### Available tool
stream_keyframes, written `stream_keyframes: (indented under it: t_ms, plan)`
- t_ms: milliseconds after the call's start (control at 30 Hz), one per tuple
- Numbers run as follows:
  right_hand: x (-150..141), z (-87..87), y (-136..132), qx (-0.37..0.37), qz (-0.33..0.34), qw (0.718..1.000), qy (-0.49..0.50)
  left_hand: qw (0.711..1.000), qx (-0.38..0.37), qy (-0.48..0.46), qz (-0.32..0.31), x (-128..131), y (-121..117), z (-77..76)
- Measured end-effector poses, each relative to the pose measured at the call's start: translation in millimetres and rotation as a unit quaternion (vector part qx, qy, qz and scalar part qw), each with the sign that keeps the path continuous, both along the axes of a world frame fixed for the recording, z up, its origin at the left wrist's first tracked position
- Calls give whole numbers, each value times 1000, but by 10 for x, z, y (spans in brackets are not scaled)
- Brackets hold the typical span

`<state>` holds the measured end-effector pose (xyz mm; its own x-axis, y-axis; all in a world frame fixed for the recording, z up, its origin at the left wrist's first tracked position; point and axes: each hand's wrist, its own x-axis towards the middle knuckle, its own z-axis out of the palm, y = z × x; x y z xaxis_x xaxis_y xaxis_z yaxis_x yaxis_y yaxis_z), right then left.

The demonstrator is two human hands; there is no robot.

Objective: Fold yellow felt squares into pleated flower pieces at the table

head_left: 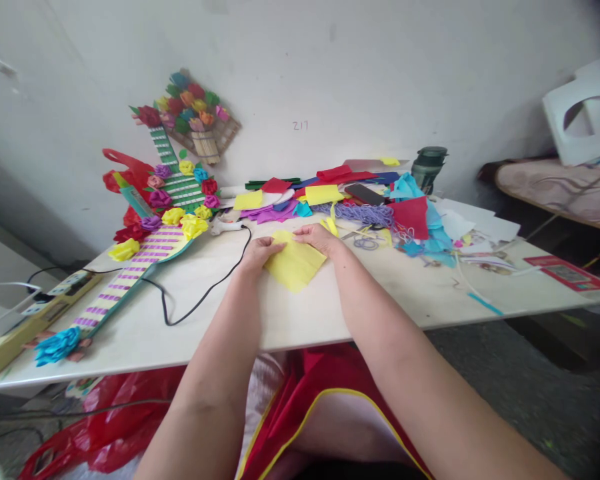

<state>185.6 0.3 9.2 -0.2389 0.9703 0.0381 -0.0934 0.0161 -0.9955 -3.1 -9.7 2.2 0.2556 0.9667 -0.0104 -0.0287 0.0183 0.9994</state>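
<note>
A square of yellow crepe paper (296,265) is held between my two hands, just over the table's front part. My left hand (261,253) pinches its left edge between thumb and fingers. At the upper right edge, my right hand (319,238) grips the same sheet, its fingers partly hidden behind the paper. A small yellow piece (329,227) lies right beside my right hand. To the left stands a guitar-shaped craft (153,252) with striped panels and paper flowers. A glue gun (226,226) with a black cord rests between it and my left hand.
Coloured paper sheets (325,194), a purple yarn bundle (363,213), a phone (364,195) and a dark green bottle (429,170) line the table's back. Scraps (473,250) lie at right. A power strip (55,303) sits at the left edge. A flower-basket craft (195,117) leans on the wall.
</note>
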Motion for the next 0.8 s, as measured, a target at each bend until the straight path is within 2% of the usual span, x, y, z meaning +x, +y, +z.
stream_keyframes:
  t_ms: [100, 367, 567, 800]
  plan:
    - [-33, -4, 27, 45, -42, 998, -33, 1000, 5, 18, -11, -7, 15, -17]
    - [-100, -41, 60, 123, -74, 987, -77, 999, 4, 4, -35, 44, -25, -14]
    - [-80, 16, -25, 87, -56, 994, -37, 999, 4, 7, -35, 53, -39, -14]
    - [-108, 7, -28, -9, -14, 998, 54, 999, 4, 16, -40, 61, -75, 14]
